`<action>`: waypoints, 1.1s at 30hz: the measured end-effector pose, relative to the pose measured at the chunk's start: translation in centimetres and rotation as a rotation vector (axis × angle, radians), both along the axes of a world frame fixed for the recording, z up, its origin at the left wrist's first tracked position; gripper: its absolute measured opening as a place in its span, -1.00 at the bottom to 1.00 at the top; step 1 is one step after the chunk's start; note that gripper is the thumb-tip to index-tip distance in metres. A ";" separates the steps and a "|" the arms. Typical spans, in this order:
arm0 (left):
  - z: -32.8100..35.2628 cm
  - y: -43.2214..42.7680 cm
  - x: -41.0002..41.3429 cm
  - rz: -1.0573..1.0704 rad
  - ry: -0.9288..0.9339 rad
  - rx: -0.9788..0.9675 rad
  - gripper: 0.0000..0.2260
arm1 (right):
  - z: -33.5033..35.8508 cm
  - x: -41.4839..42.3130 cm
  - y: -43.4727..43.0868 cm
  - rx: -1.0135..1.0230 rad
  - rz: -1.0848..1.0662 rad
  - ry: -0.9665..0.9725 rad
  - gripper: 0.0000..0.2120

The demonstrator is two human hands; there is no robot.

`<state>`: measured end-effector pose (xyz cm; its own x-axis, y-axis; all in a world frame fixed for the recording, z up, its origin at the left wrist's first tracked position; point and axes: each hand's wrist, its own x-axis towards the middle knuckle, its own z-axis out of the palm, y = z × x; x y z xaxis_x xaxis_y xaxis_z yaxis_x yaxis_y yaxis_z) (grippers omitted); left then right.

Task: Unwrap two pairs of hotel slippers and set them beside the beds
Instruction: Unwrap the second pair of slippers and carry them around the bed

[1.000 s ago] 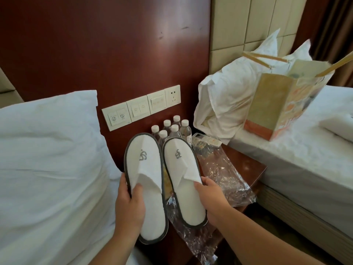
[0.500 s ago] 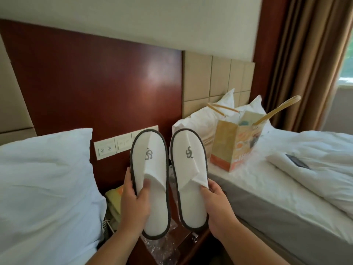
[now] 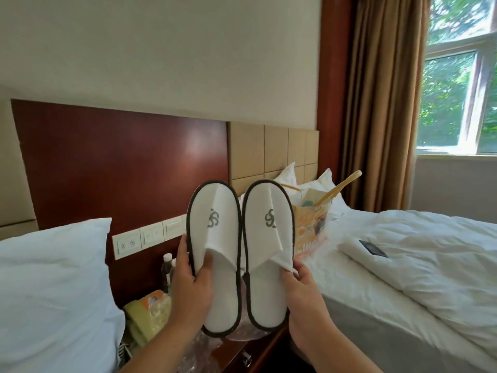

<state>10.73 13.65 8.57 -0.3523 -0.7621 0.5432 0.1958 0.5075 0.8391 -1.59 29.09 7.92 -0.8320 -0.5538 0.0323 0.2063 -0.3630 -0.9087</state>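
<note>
Two white hotel slippers with dark trim and a grey logo stand upright side by side in front of me, toes up. My left hand (image 3: 192, 285) grips the left slipper (image 3: 215, 238) at its middle, thumb on the insole. My right hand (image 3: 304, 294) holds the right slipper (image 3: 267, 232) the same way. Crumpled clear plastic wrapping (image 3: 243, 332) lies on the nightstand (image 3: 258, 354) below them. The left bed's pillow (image 3: 53, 292) is at my left and the right bed (image 3: 403, 292) at my right.
A paper bag (image 3: 313, 227) with wooden handles stands on the right bed by its pillows, and a dark phone (image 3: 372, 247) lies on the folded duvet. Water bottles (image 3: 168, 267), a green telephone (image 3: 139, 319) and a switch panel (image 3: 148, 235) sit between the beds.
Both hands have lifted the slippers higher, and my view has tilted up from the nightstand to the wall, curtain and window. The grips are unchanged.
</note>
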 end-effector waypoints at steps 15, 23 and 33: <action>3.0 5.0 -1.8 -0.087 0.040 0.065 -0.37 | 2.7 0.0 4.9 -0.088 -0.018 0.013 -0.80; 3.3 5.4 -2.1 -0.127 0.021 0.092 -0.38 | 2.8 -0.1 5.6 -0.053 -0.040 -0.012 -0.87; 3.3 6.7 -2.2 -0.081 -0.031 0.137 -0.70 | 3.5 0.6 5.3 0.015 -0.054 0.075 -0.68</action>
<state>8.55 20.32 11.87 -0.4308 -0.7965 0.4242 0.2048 0.3715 0.9055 -0.98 34.36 11.45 -0.8561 -0.5094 0.0873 0.1183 -0.3576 -0.9263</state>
